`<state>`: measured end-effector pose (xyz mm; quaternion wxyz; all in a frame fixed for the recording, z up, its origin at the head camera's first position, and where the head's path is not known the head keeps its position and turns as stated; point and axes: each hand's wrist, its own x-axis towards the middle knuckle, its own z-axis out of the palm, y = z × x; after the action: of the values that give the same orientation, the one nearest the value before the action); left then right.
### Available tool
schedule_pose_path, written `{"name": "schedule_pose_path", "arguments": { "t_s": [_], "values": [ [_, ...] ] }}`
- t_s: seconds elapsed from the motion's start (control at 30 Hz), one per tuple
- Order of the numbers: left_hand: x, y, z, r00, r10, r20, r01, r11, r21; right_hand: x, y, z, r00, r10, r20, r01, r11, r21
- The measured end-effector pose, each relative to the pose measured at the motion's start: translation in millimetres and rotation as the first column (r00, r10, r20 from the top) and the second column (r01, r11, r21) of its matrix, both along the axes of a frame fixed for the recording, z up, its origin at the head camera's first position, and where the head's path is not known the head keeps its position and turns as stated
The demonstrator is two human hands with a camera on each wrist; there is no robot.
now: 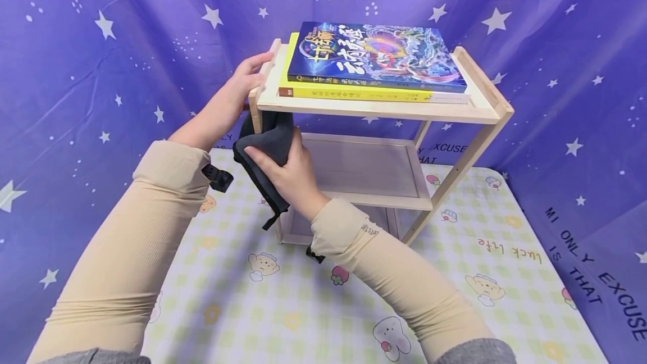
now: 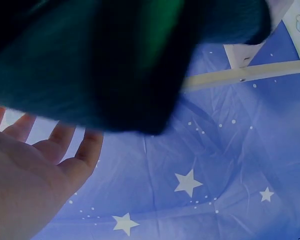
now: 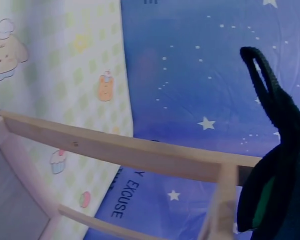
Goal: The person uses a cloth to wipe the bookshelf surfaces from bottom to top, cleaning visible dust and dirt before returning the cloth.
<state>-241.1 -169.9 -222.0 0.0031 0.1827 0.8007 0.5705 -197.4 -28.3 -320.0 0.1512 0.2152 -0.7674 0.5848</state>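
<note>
A dark cloth (image 1: pixel 270 139) with a small loop is folded around the left front leg of a wooden shelf (image 1: pixel 354 107), just under its top board. My right hand (image 1: pixel 295 176) grips this cloth, thumb on its near face. A green patch shows inside its fold in both wrist views, and in the right wrist view the cloth (image 3: pixel 290 195) hangs beside a wooden rail. Higher up, my left hand (image 1: pixel 240 89) rests against the shelf's left top edge. In the left wrist view the fingers are lightly bent, their tips hidden behind the cloth (image 2: pixel 65 80).
On the top board a blue book (image 1: pixel 374 55) lies over a yellow book (image 1: pixel 349 93). Two lower boards (image 1: pixel 361 167) sit beneath. The shelf stands on a checked tablecloth (image 1: pixel 283 308), with a purple star-patterned curtain (image 1: pixel 167 32) behind.
</note>
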Motion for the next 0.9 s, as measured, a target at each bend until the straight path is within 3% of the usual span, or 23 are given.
{"name": "schedule_pose_path", "arguments": {
  "t_s": [0.27,0.43,0.8,0.9],
  "values": [
    [-0.3,-0.5,-0.6,1.000,0.014,-0.024,-0.015,0.999,-0.047,1.9,-0.8,-13.3,0.999,-0.015,-0.030,0.017,0.997,0.071],
    [-0.5,-1.8,-1.3,1.000,0.010,-0.021,-0.011,0.999,-0.051,2.6,-1.3,-20.5,0.994,-0.032,-0.105,0.045,0.991,0.124],
    [0.3,-0.5,-0.5,1.000,0.014,-0.016,-0.015,0.999,-0.047,10.0,0.2,-34.6,0.937,-0.114,-0.331,0.218,0.930,0.297],
    [0.2,-0.3,-1.5,1.000,0.011,-0.011,-0.012,0.999,-0.040,10.9,1.5,-35.9,0.939,-0.108,-0.327,0.215,0.926,0.311]
  ]
}}
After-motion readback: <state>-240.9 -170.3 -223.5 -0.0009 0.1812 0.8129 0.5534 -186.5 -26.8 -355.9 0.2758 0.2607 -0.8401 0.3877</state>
